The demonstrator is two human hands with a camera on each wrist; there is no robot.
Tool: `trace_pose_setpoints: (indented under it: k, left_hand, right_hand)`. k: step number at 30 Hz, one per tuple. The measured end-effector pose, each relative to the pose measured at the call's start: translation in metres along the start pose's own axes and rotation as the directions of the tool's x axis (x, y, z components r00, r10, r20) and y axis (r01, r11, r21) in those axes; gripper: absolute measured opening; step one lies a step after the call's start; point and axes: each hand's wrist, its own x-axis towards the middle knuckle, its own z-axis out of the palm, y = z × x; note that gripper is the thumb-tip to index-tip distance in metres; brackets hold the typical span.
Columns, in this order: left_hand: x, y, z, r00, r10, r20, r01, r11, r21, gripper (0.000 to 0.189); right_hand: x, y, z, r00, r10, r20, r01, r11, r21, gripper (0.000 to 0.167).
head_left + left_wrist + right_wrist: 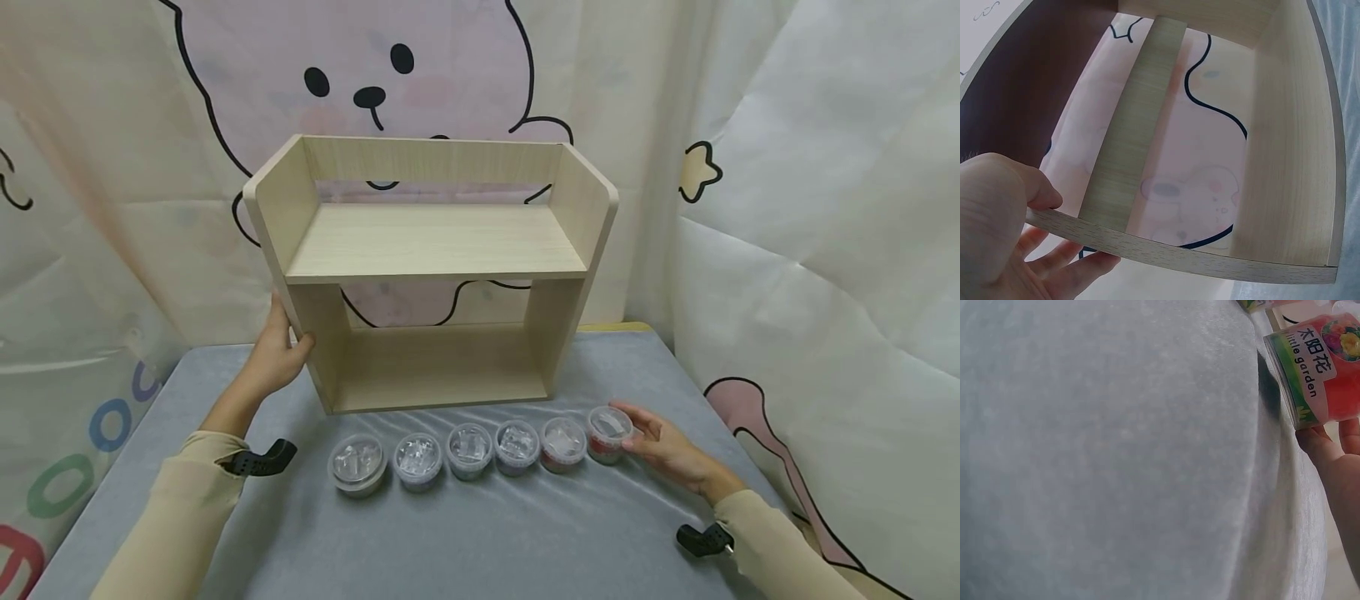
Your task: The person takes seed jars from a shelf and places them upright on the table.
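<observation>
My left hand [273,358] grips the left side panel of a pale wooden two-tier shelf [442,242] at the back of the table. In the left wrist view its thumb lies inside the panel's edge and the fingers outside. At the right end of a row of lidded plastic cups, my right hand [671,450] holds a small clear cup [609,425] between thumb and fingers. That cup, red with a green and pink "little garden" label [1310,372], appears tipped sideways in the right wrist view. Several similar cups [468,450] stand left of it.
A grey-blue cloth [480,542] covers the table. Printed curtains [810,275] hang behind and at both sides, close to the shelf's back. A yellow edge [615,327] shows behind the shelf at right. Each wrist wears a black camera [258,458].
</observation>
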Motion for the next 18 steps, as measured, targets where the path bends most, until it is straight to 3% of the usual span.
trace_pose_setpoints:
  k: [18]
  left_hand:
    - [0.0010, 0.0005, 0.0005, 1.000, -0.014, -0.001, 0.014, 1.000, -0.003, 0.100]
  right_hand:
    - [-0.0008, 0.0064, -0.0015, 0.999, -0.027, 0.035, 0.026, 1.000, 0.015, 0.068]
